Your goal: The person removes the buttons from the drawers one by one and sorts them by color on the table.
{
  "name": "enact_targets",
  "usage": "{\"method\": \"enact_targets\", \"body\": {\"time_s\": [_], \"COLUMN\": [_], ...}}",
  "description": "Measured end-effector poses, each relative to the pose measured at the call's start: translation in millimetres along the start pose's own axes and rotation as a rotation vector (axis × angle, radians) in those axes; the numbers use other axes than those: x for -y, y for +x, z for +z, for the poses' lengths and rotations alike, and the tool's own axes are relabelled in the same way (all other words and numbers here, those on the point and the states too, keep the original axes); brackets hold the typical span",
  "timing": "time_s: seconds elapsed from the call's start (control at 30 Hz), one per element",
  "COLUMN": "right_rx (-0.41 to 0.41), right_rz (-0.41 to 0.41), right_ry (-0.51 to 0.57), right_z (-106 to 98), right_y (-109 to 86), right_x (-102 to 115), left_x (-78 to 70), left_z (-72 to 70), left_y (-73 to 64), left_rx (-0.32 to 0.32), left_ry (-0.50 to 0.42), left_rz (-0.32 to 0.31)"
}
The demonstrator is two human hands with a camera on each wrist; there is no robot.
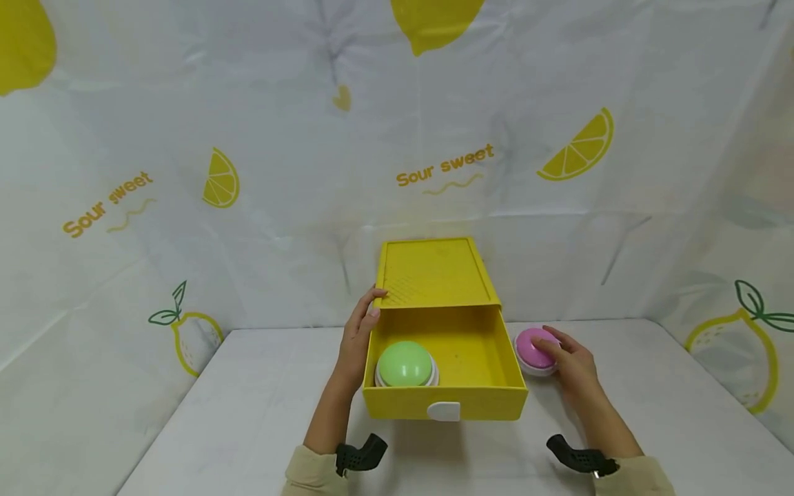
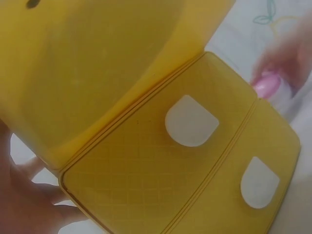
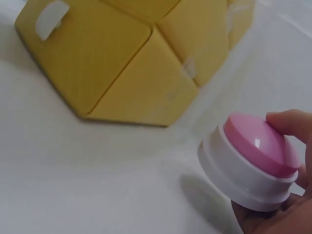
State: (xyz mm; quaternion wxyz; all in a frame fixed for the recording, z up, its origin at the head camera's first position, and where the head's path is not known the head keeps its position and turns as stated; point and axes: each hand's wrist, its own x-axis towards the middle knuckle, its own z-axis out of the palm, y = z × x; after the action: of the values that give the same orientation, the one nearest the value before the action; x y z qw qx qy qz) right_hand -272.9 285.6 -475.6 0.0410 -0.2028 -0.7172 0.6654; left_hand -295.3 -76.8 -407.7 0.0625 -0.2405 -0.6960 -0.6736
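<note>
A small yellow drawer cabinet [image 1: 437, 272] stands in the middle with its top drawer [image 1: 397, 404] pulled out. Inside the drawer, at its front left, sits a green push button [image 1: 404, 364] on a white base. My left hand [image 1: 358, 337] rests against the cabinet's left side, fingers extended along it and one fingertip over the top edge. To the right of the cabinet, my right hand [image 1: 573, 365] pinches a pink push button [image 3: 258, 144] with a white base. In the right wrist view it is tilted, with its shadow apart from it on the table.
Lower drawers with white pull tabs [image 2: 191, 121] show on the cabinet's front in the left wrist view. The white tabletop [image 1: 248, 406] meets a lemon-printed cloth [image 1: 279, 241] behind the cabinet. Both wrists carry black straps.
</note>
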Motion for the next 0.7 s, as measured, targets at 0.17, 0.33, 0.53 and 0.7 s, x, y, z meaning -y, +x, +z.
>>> {"method": "enact_targets", "body": {"time_s": [0.17, 0.33, 0.53, 0.7], "right_rx": [-0.014, 0.004, -0.087, -0.132], "right_rz": [0.004, -0.089, -0.215, -0.303], "right_ry": [-0.078, -0.311, -0.436, -0.433], "right_z": [1.2, 2.6, 5.4, 8.6], "right_y": [6.3, 5.1, 1.7, -1.7], "right_x": [-12.8, -18.5, -27.1, -31.9], "left_x": [1.8, 0.9, -1.7, -0.7], "left_z": [-0.4, 0.2, 1.2, 0.9], "left_y": [0.5, 1.1, 0.5, -1.0], "left_rx": [-0.004, -0.005, -0.015, -0.011], "left_ry": [0.002, 0.005, 0.013, -0.002], "left_rz": [0.001, 0.011, 0.013, 0.003]}}
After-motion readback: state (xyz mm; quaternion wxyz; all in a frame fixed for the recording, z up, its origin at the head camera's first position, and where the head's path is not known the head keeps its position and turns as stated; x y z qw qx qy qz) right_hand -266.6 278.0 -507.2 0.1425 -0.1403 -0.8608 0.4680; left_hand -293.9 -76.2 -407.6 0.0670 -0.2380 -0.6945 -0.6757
